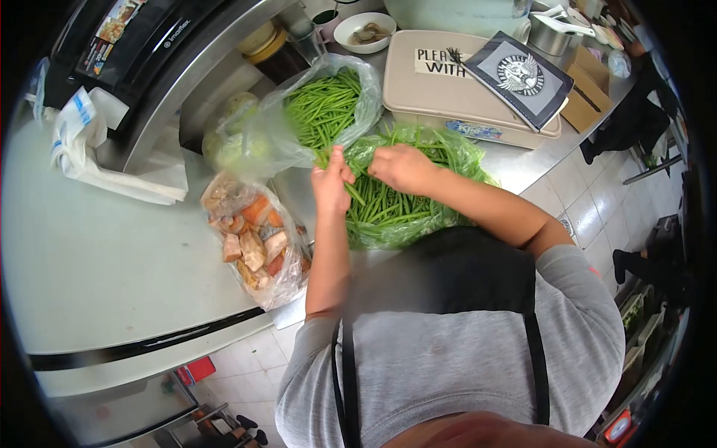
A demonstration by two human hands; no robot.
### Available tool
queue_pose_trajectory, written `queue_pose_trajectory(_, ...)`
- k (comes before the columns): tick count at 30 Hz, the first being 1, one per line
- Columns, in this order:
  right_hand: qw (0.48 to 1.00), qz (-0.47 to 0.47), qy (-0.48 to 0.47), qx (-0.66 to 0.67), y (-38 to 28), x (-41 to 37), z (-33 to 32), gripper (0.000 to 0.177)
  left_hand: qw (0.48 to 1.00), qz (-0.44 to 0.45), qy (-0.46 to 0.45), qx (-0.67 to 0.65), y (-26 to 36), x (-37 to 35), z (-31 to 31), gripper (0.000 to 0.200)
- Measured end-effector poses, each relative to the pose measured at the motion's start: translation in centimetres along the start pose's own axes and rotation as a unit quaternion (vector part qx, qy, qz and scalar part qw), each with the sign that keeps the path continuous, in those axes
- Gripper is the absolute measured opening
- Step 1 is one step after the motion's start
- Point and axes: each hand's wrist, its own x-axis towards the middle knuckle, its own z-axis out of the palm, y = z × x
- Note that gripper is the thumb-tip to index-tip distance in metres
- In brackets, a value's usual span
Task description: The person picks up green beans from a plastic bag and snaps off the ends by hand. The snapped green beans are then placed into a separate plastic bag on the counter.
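My left hand [333, 183] is closed around a few green beans, between two plastic bags of beans. Close to its right, my right hand [402, 168] is closed over the nearer bag, its fingertips pinched; what they hold, if anything, is hidden. Long green beans [388, 207] fill this nearer green-tinted bag, which lies against my apron. Behind it, a clear bag stands open with cut green beans [323, 107] heaped inside. At the left, a clear bag holds orange and pale chunks [254, 243].
A beige lidded box [418, 82] with a dark booklet [520, 81] on it stands behind the beans. Beyond are a white bowl [364, 33], a cardboard box [586, 89] and a metal pot [551, 36]. White plastic bags [112, 168] lie at the left near a black appliance [160, 45].
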Motion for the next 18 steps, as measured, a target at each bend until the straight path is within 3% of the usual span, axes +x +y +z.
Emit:
queue_pose_trajectory(4,0.968,0.083,0.143,0.187,-0.8,1.8,-4.1,0.014,0.988,-0.004,-0.139,0.066,-0.7,-1.2,2.2,0.011)
queue_pose_trajectory(5,0.96,0.088,0.143,0.223,-0.5,1.9,-4.5,0.013,0.985,0.008,-0.159,0.073,-0.8,-1.5,2.8,0.01)
queue_pose_trajectory(8,0.854,0.232,0.123,0.45,-0.4,1.6,-5.1,0.011,0.978,-0.025,-0.201,0.053,-0.5,-1.7,3.4,0.012)
queue_pose_trajectory(9,0.81,0.235,0.141,0.518,-0.2,1.6,-5.0,0.007,0.984,-0.027,-0.158,0.084,-0.3,-1.9,3.8,0.016)
queue_pose_trajectory(12,0.77,0.257,0.163,0.561,0.0,1.3,-5.1,0.008,0.977,-0.063,-0.185,0.085,0.6,-2.1,3.9,0.02)
queue_pose_trajectory(15,0.839,0.254,0.165,0.453,0.3,0.9,-5.1,0.008,0.973,-0.085,-0.199,0.075,1.0,-2.4,3.6,0.024)
queue_pose_trajectory(18,0.855,0.248,0.133,0.435,-0.1,0.7,-5.7,0.01,0.973,-0.147,-0.176,0.002,1.8,-2.6,3.8,0.022)
